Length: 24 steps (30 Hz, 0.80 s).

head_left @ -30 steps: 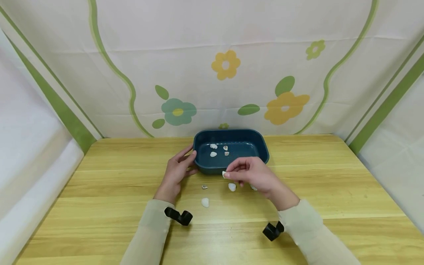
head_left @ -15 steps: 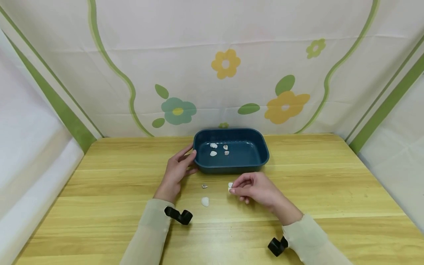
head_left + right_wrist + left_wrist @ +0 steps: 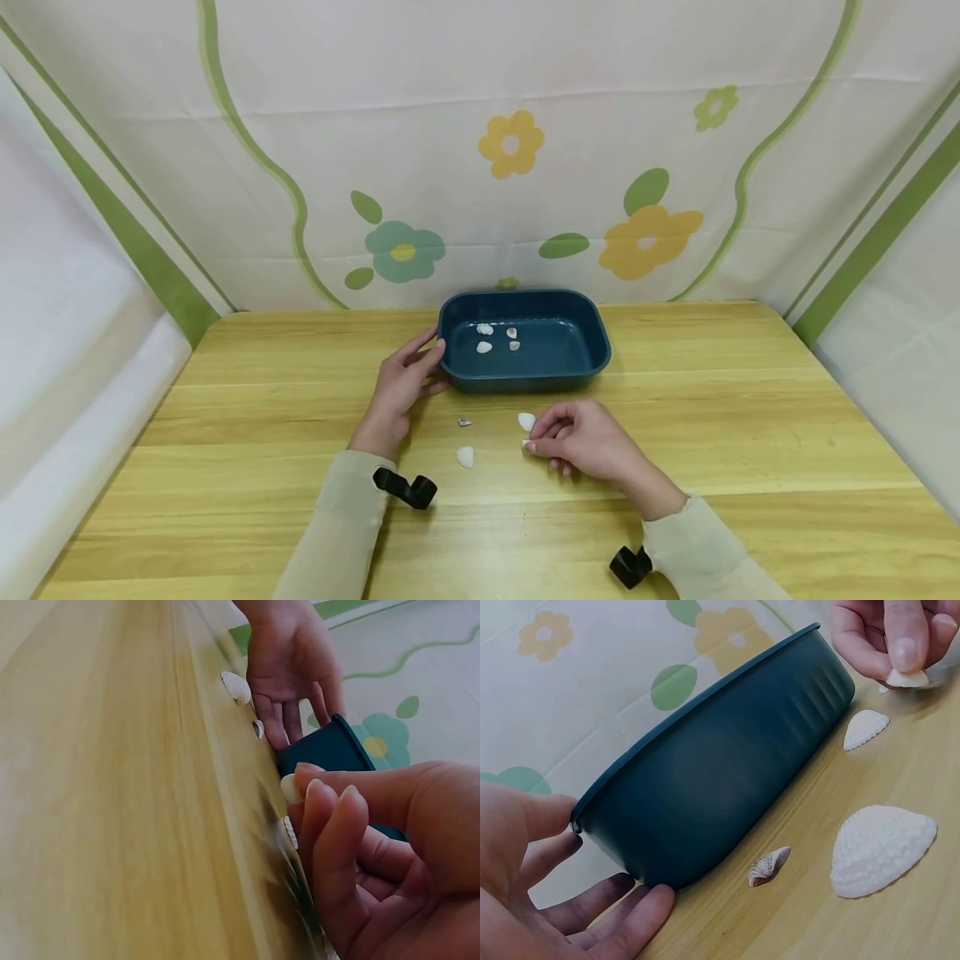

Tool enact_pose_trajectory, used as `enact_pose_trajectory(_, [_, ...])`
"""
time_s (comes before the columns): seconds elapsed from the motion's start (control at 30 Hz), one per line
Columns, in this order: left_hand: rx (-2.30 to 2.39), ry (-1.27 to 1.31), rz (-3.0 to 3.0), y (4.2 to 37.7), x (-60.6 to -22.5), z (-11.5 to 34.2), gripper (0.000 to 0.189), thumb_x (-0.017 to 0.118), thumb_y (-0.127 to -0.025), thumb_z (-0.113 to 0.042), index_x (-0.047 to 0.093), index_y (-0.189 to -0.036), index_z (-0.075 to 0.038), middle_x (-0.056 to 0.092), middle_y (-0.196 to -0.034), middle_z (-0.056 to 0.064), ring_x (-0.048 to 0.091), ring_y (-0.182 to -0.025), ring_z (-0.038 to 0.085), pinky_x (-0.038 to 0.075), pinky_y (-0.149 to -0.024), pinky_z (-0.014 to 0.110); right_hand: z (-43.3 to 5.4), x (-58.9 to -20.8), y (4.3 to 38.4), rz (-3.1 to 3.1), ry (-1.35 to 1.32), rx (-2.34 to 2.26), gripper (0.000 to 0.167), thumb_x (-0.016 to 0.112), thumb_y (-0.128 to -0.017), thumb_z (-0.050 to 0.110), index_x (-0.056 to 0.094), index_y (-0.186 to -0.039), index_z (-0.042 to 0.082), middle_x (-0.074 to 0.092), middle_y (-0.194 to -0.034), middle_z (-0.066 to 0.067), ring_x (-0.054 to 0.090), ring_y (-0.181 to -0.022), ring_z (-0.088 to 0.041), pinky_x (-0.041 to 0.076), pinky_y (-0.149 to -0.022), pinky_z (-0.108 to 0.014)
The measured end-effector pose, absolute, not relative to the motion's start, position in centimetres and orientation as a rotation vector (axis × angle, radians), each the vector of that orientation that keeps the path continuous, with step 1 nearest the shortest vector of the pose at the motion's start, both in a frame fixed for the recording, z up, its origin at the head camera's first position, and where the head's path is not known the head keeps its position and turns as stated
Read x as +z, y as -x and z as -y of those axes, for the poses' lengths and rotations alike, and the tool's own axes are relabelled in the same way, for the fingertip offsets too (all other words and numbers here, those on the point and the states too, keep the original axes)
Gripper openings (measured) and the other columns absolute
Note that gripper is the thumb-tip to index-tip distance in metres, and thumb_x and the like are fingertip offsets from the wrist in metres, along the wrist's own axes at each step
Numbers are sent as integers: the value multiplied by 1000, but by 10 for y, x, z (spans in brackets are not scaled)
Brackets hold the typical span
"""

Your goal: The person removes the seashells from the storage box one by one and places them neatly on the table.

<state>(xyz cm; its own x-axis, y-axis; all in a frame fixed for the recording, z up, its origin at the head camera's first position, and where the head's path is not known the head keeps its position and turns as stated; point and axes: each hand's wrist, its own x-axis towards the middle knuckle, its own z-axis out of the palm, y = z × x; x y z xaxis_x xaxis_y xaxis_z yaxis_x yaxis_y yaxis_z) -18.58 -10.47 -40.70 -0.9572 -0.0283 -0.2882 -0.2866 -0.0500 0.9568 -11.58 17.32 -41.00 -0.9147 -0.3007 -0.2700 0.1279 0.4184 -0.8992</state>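
A dark blue plastic basin (image 3: 525,385) stands at the back of the table. My left hand (image 3: 400,385) holds its left end, thumb over the rim and the other fingers spread along the wall. My right hand (image 3: 592,437) pinches a small white seashell (image 3: 907,678) between thumb and index finger, low over the table. Just beyond those fingertips lies a white ribbed seashell (image 3: 527,422). Further left are a small brownish seashell (image 3: 769,867) and a larger white seashell (image 3: 883,852). Inside the basin, white seashells (image 3: 484,347) sit left of two smaller pinkish ones (image 3: 513,345).
The wooden table (image 3: 247,467) meets a white curtain (image 3: 450,67) with printed flowers close behind the basin. White cloth also hangs at both sides. A black camera mount is on each sleeve.
My right hand has drawn back from the basin's front toward me and slightly right, keeping the small seashell pinched. The left hand and the basin have stayed put.
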Motion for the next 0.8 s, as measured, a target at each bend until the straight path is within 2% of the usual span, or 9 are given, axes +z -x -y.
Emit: enact_pose_trajectory(0.8, [2126, 356, -2030, 186, -408, 104, 45, 68, -107, -39, 62, -152, -35, 65, -148, 9, 68, -115, 22, 64, -98, 36, -170, -411, 112, -2538, 184, -1323, 11, 90, -88, 19, 81, -85, 13, 73, -69, 0, 62, -50, -14, 55, -49, -31])
